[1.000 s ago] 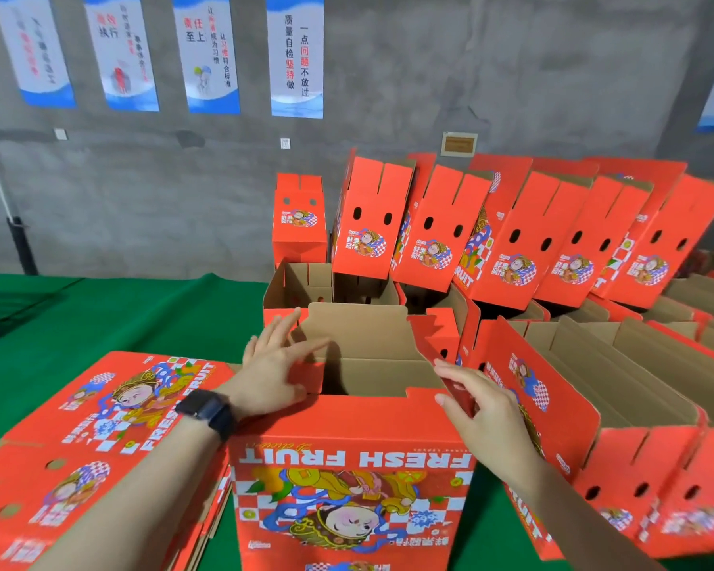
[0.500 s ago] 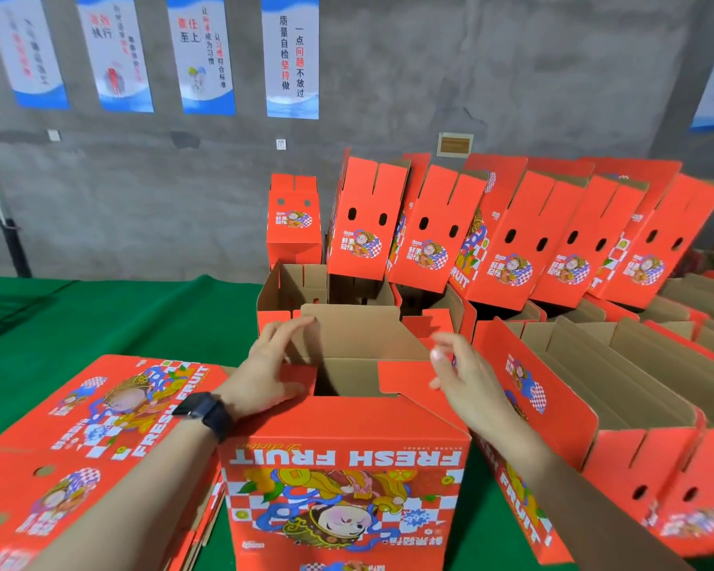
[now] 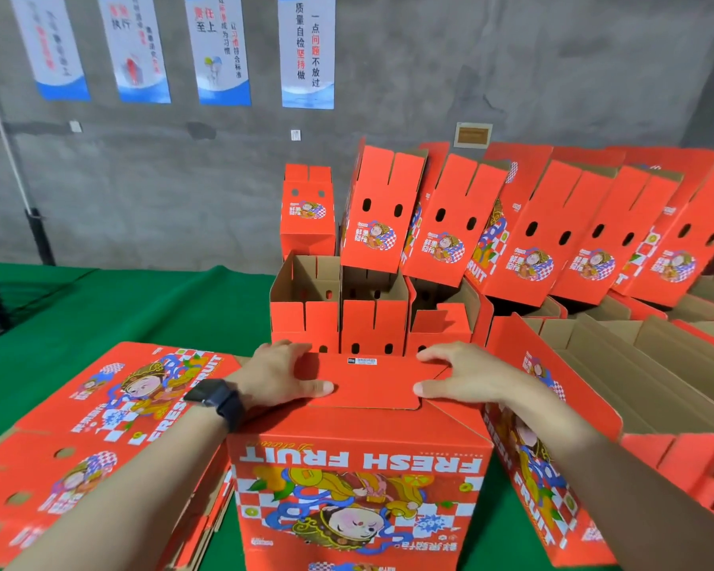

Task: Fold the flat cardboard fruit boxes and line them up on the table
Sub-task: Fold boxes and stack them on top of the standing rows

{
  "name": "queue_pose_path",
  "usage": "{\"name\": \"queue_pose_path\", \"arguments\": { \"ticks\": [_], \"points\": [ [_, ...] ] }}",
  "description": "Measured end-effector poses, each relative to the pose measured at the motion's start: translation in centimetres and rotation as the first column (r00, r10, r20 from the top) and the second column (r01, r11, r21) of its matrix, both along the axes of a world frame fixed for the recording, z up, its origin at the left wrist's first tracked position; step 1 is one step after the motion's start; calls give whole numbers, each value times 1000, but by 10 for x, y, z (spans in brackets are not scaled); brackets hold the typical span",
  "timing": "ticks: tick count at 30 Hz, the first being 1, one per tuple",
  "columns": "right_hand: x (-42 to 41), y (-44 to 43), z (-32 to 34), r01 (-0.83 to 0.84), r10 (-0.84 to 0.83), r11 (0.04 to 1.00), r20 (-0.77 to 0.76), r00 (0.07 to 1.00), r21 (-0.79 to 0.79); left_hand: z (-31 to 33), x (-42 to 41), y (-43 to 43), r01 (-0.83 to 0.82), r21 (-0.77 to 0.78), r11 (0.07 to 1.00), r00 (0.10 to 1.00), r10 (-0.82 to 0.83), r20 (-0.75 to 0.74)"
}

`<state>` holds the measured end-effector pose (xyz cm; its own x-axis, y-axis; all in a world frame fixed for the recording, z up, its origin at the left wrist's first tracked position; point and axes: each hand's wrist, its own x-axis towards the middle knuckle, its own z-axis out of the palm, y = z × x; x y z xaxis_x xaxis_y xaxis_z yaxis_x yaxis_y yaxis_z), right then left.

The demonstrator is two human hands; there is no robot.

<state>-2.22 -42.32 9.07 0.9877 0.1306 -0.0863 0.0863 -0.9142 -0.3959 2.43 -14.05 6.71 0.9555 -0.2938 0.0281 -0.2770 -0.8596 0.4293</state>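
Currently, in the head view, the box (image 3: 359,480) stands on the green table (image 3: 141,298), nearest the person. Left hand (image 3: 281,372) and right hand (image 3: 466,379) press its top flap (image 3: 372,385), fingers straight, slightly apart, gripping nothing. Left of the box lies the flat stack (image 3: 100,426); behind the box stand finished boxes (image 3: 470,249). The cardboard is probably light and stiff, weak at creases; grasp the side walls.
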Motion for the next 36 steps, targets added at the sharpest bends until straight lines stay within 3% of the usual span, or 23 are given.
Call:
{"name": "queue_pose_path", "arguments": {
  "ticks": [4, 8, 13, 16, 18, 20, 22, 24, 25, 27, 29, 31, 36],
  "points": [
    [-1, 20, -4, -1, 7, 964, 22, 1000, -265, 1, -1, -9, -28, 239, 971, 1000, 26, 11],
    [-2, 38, -9, 60, -31, 885, 70, 997, -462, 2, -7, -18, -63, 363, 930, 997, 42, 66],
    [-3, 40, -13, 72, -28, 872, 97, 995, -484, 2, -6, -17, -55, 344, 937, 997, 36, 62],
    [-4, 26, -8, 23, -12, 942, 35, 999, -335, 4, -2, -7, -8, 210, 978, 999, -1, 45],
    [-3, 13, -6, 24, -22, 999, 38, 999, -49, 2, 4, 5, -6, -5, 1000, 1000, 6, 29],
    [-6, 1, -12, 93, -162, 944, 200, 966, 318, -1, 6, 14, -78, -304, 949, 997, 77, -15],
    [-8, -12, -26, 191, -416, 828, 350, 839, 527, -5, 6, 22, -210, -534, 819, 975, 218, -48],
    [-10, -26, -44, 330, -534, 775, 278, 799, 540, -13, 4, 32, -339, -578, 742, 933, 343, -107],
    [-12, -30, -54, 419, -544, 754, 124, 830, 506, -19, 2, 38, -387, -537, 749, 919, 361, -159],
    [-19, -29, -72, 547, -470, 707, -279, 837, 448, -28, -3, 48, -400, -491, 774, 911, 274, -309],
    [-29, -25, -87, 539, -320, 690, -464, 826, 484, -36, -5, 51, -347, -606, 716, 910, 100, -403],
    [-38, -20, -90, 505, -242, 665, -481, 842, 550, -35, -5, 48, -301, -692, 656, 920, 10, -391],
    [-41, -24, -64, 469, -242, 665, -427, 871, 581, -6, -1, 49, -296, -634, 714, 938, 94, -333]
  ]
}}
